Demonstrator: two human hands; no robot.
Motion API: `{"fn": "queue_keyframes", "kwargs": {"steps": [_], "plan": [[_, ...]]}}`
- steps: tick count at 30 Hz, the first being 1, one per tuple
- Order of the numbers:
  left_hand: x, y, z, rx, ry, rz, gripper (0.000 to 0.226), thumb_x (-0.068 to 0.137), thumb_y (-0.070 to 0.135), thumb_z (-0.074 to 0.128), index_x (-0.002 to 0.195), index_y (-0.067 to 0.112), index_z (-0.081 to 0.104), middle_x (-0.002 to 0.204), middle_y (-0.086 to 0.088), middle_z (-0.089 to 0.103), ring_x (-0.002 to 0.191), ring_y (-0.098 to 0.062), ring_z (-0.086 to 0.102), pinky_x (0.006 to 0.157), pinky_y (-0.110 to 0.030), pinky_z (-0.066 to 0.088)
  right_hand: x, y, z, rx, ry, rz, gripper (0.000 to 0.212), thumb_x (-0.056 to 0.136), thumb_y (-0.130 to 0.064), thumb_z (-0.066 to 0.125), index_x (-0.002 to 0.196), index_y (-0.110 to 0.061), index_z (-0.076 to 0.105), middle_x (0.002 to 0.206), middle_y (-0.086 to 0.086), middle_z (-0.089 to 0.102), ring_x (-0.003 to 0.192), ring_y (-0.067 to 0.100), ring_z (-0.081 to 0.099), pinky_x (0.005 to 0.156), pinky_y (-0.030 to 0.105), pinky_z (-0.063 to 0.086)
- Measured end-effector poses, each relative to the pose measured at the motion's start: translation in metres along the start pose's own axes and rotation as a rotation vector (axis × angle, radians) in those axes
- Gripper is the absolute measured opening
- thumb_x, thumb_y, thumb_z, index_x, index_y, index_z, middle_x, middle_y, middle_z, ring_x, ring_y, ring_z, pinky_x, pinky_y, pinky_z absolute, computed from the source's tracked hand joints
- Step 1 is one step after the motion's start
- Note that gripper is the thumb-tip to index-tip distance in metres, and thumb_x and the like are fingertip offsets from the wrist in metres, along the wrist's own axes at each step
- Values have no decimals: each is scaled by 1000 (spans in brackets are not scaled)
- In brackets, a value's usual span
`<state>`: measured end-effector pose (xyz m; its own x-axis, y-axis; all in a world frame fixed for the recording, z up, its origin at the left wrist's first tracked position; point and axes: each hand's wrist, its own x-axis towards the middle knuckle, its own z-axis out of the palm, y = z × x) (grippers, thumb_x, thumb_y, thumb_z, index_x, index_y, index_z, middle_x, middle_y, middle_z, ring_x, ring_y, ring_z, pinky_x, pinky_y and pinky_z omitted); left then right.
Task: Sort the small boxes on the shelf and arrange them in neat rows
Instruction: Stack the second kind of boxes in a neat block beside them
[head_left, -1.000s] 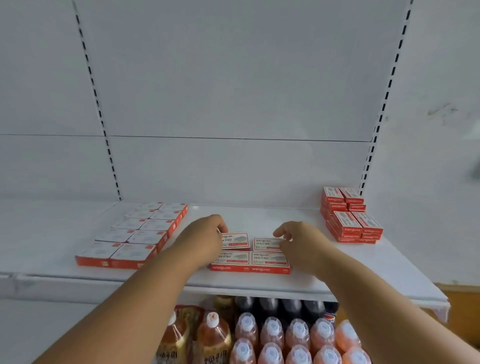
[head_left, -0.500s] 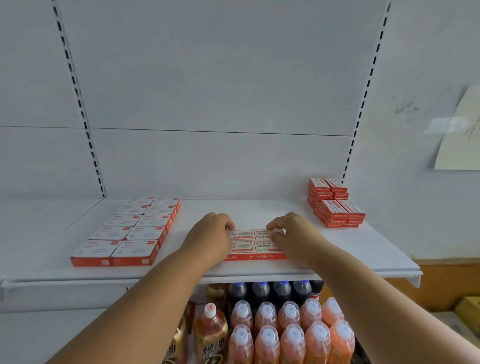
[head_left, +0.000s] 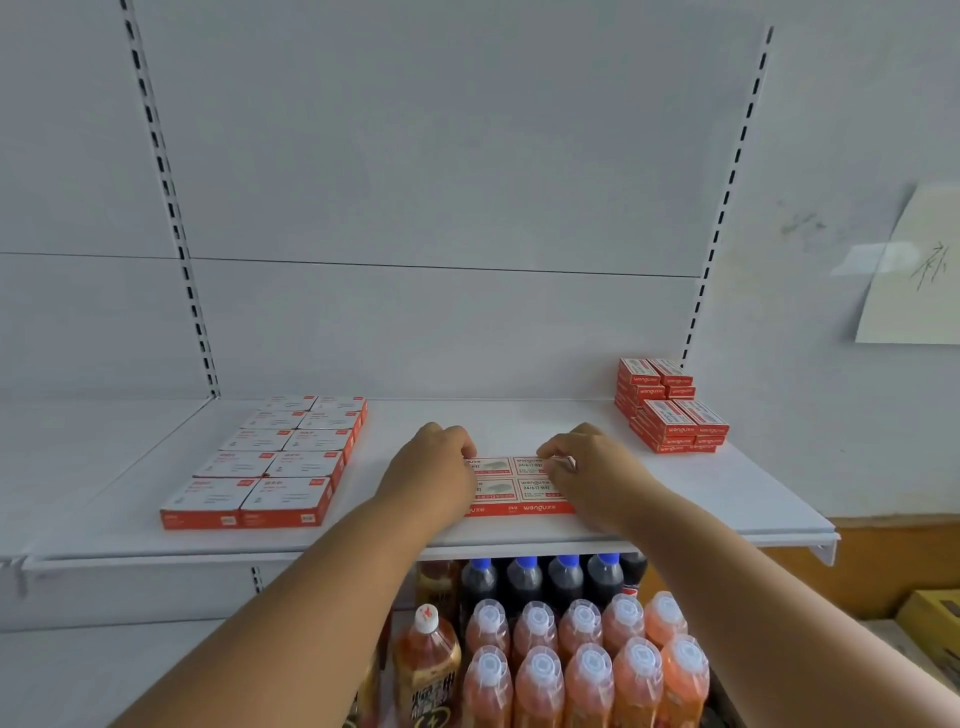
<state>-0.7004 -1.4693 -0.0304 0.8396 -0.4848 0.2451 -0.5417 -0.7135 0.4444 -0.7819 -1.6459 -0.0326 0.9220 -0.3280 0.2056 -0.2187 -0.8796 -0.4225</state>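
Observation:
A tight block of small red and white staple boxes (head_left: 517, 486) lies flat near the front middle of the white shelf (head_left: 727, 499). My left hand (head_left: 434, 475) rests against the block's left side with fingers curled over it. My right hand (head_left: 592, 475) covers the block's right side, its fingertips curled onto the rear right box. Two rows of flatter red and white boxes (head_left: 275, 462) run front to back on the left. A stack of red staple boxes (head_left: 670, 408) stands at the back right.
Below the shelf stand orange drink bottles (head_left: 582, 670), dark cola bottles (head_left: 566, 577) and a brown bottle (head_left: 428, 665). A sheet of paper (head_left: 914, 270) hangs on the right wall. A yellow carton (head_left: 935, 623) sits at lower right.
Both hands have closed in on the middle block, pressing the boxes together so the gaps between them are gone. The view has shifted right and tilted up slightly.

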Motion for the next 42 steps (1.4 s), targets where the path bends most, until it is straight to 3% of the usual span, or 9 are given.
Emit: {"fn": "queue_keyframes", "kwargs": {"steps": [7,13,18,23,27,30,34,38,42], "plan": [[-1,26,-10,-5,148,61,26,97,22,50,122,26,53,126,2,47,98,-14,56,78,-25,49,-11,12,-22,41,250,26,30,97,-34,51,125,-28,59,117,-7,53,87,8,55,78,23,45],[5,82,10,-62,-12,233,20,94,23,49,111,26,60,116,6,52,96,-14,57,86,-31,51,-10,50,-51,25,343,29,19,93,-27,57,107,-20,67,104,-4,57,88,12,52,72,25,41],[29,137,37,-80,-36,193,22,94,27,51,112,22,62,118,2,55,102,-20,59,90,-35,51,-1,103,-78,56,421,146,18,90,-26,60,106,-18,66,106,0,57,84,17,56,73,25,41],[63,193,74,-29,-97,-36,42,98,45,46,101,8,65,102,-15,67,96,-32,64,69,-31,41,16,142,-93,-7,223,321,29,93,-40,54,106,-14,57,112,10,57,90,27,58,72,27,39],[79,212,97,30,-134,-149,48,98,51,44,115,10,64,118,-11,66,106,-29,60,81,-30,43,27,164,-92,112,75,314,28,91,-37,51,90,-10,57,90,8,65,78,27,59,63,27,41],[82,216,102,16,-86,-236,33,95,43,49,80,14,59,95,-8,66,84,-26,56,69,-27,40,27,177,-100,166,106,263,18,88,-27,53,93,-11,61,84,4,65,73,24,60,56,25,41],[75,218,98,-46,17,-316,21,87,22,56,68,15,57,70,-1,57,74,-25,58,52,-27,37,23,181,-106,544,214,193,15,85,-10,53,85,-17,66,68,-1,62,56,18,52,52,26,39],[61,215,86,-595,222,-362,10,93,17,54,98,19,63,95,-3,70,85,-23,70,75,-38,59,17,166,-110,1229,135,243,14,92,-4,55,98,-10,66,74,6,63,57,17,50,52,30,41],[44,216,63,-1072,344,-385,15,102,9,46,111,18,53,106,-8,66,83,-22,74,74,-38,61,14,143,-116,1635,-70,186,17,95,4,49,106,-3,60,92,18,69,64,24,59,54,30,43]]}}
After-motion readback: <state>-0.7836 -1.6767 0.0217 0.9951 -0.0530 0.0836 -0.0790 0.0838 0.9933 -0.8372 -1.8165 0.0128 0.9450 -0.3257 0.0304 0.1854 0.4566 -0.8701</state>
